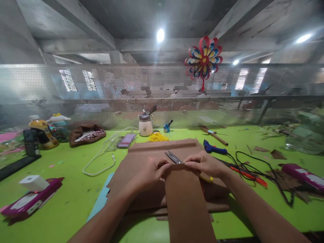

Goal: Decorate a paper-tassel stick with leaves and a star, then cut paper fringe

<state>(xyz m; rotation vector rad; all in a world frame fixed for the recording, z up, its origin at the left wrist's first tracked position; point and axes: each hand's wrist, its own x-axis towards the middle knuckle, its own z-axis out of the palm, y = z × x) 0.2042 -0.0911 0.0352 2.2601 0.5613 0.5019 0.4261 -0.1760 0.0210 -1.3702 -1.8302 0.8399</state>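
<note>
Before me a long brown paper strip point(188, 206) runs from the bottom edge up to both hands. My left hand point(155, 170) pinches its top left corner between thumb and fingers. At the top right corner, my right hand point(204, 163) pinches the same strip. A pair of scissors point(174, 157) lies behind the strip's top edge, blades pointing up and left; a yellow handle part shows below my right hand, and the strip covers the rest. Underneath is a stack of brown paper sheets point(149, 152). I cannot tell whether the right hand also touches the scissors.
A blue glue gun point(215, 147), its black cord and an orange-red tool point(253, 177) lie right. Purple power strips point(32, 199) sit at both sides. A white cable point(97, 173), a phone point(126, 140), yellow string point(158, 137) and a jar point(145, 126) stand behind, before a perforated metal screen point(113, 98).
</note>
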